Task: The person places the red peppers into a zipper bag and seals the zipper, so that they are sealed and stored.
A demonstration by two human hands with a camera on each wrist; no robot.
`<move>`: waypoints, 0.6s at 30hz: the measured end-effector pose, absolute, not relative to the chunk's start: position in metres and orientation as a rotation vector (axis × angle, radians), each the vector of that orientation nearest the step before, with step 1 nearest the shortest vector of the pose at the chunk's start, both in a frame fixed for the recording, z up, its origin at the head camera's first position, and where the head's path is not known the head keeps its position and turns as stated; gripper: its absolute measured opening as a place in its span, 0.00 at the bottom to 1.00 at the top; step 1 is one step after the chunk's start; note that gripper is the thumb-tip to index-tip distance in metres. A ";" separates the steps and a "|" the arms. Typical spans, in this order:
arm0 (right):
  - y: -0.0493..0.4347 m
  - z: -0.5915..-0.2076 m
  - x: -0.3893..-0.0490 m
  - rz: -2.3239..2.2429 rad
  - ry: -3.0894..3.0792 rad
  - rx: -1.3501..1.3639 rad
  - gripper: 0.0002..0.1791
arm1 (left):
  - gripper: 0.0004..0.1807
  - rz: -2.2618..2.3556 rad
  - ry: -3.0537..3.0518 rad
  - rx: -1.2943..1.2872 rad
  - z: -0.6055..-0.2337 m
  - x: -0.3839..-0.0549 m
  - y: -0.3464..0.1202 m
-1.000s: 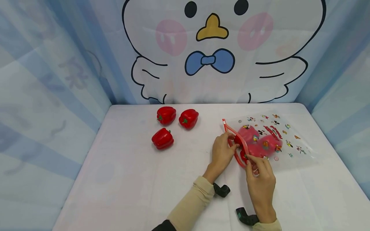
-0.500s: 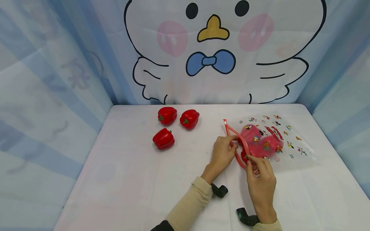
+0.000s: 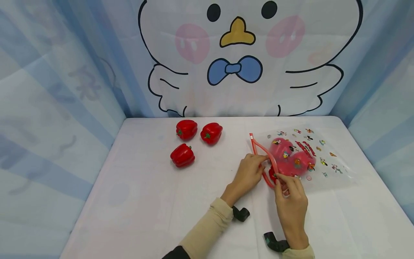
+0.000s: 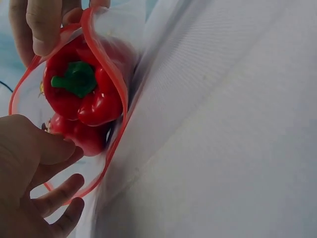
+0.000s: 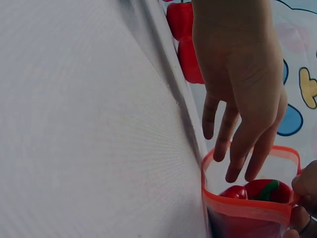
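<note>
Three red peppers lie loose on the white table point(image 3: 145, 201): a rear left one point(image 3: 186, 130), a rear right one point(image 3: 211, 133) just beside it, and a front one point(image 3: 182, 155) nearer the person. Each shows a bit of green stem.

To their right, well apart from them, a clear bag point(image 3: 326, 151) lies on its side, printed with small cartoon figures and red lettering. Its red rim point(image 3: 275, 163) gapes toward the hands. More peppers sit inside, pink through the film. At the mouth, the left wrist view shows an upper pepper point(image 4: 106, 101) with its green stem point(image 4: 74, 79) facing out, and a lower pepper point(image 4: 91, 136) touching it.

The right hand point(image 3: 291, 198) pinches the near side of the rim between thumb and fingers. The left hand point(image 3: 248, 172) is at the mouth with its fingers spread and loosely bent, gripping nothing; whether a fingertip touches the lower pepper I cannot tell from these angles.

Beige sleeves point(image 3: 207, 226) cover the forearms, and a black device point(image 3: 242, 214) is on the left wrist, another point(image 3: 276, 243) on the right. Behind the table hangs a backdrop point(image 3: 233, 97) with a yellow beak and a blue bow tie.
</note>
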State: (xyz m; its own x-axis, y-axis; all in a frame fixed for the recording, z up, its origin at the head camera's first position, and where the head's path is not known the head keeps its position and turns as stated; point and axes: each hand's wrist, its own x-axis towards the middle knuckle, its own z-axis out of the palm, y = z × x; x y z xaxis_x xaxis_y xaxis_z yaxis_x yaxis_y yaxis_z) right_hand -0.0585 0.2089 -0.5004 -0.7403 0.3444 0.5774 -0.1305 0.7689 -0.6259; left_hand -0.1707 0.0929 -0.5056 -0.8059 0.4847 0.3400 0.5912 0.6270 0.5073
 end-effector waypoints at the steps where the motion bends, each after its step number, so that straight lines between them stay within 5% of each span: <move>1: 0.209 -0.500 -0.058 0.865 -2.253 -0.164 0.16 | 0.20 -0.889 -2.678 -0.898 -0.505 -0.170 0.092; 18: 0.207 -0.499 -0.057 0.866 -2.281 -0.188 0.17 | 0.23 -0.094 -2.642 -0.973 -0.487 -0.152 0.037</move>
